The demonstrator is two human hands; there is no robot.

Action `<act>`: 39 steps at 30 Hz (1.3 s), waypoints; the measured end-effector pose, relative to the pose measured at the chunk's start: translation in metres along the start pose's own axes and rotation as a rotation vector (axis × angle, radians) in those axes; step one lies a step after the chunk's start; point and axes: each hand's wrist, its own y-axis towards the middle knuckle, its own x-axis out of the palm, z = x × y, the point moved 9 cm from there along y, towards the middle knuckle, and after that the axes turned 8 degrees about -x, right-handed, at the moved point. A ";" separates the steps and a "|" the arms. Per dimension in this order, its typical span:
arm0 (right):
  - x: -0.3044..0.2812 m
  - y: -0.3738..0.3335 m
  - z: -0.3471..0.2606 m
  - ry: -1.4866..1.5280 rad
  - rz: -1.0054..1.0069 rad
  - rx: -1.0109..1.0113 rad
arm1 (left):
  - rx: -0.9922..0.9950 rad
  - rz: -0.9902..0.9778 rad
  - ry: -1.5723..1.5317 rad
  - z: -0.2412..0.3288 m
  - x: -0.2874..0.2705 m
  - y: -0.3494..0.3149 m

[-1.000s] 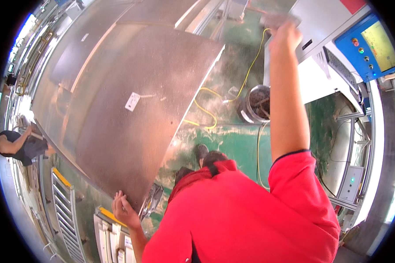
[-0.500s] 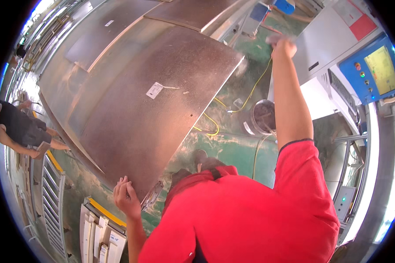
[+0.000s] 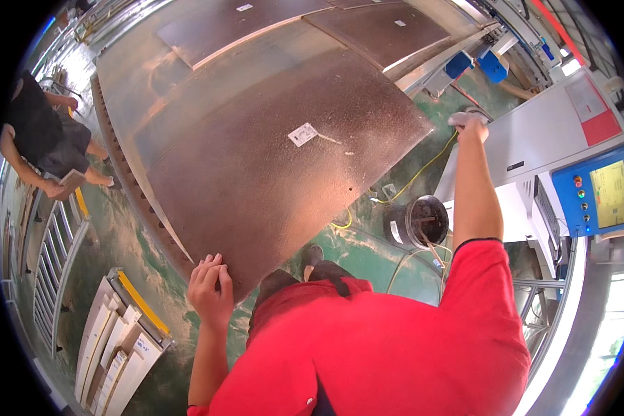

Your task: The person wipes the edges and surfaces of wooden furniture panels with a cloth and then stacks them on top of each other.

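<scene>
A large dark brown panel (image 3: 256, 180) lies in front of me, with a white label (image 3: 302, 134) and some pale dust on it. At its near left corner is my left hand (image 3: 211, 288), fingers bent over the edge and thumb beside them, holding the corner. My right hand (image 3: 471, 126) is stretched far out to the right, past the panel's right corner and beside a white machine cabinet (image 3: 534, 149). It is closed on a small pale grey thing whose kind I cannot make out.
More brown panels (image 3: 388, 31) lie farther back. A dark bucket (image 3: 426, 220) and yellow cable (image 3: 423, 170) are on the green floor. A blue control panel (image 3: 596, 191) stands right. At left are a co-worker (image 3: 52, 128), a metal rack (image 3: 54, 267) and stacked white strips (image 3: 114, 350).
My view has shifted, so the panel sits farther right and more of the background shows. My left hand's fingers now lie over the panel's corner. The right hand is lower, still holding the pale thing.
</scene>
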 end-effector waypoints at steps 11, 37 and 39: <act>-0.008 0.031 0.016 0.008 -0.003 -0.204 | -0.011 -0.059 -0.032 -0.004 0.008 0.004; 0.039 -0.093 0.085 -0.626 0.003 -0.122 | -0.052 -0.027 -0.097 -0.026 -0.006 0.007; 0.041 -0.123 0.103 -0.547 -0.277 -0.212 | -0.013 0.040 -0.105 -0.035 -0.007 0.018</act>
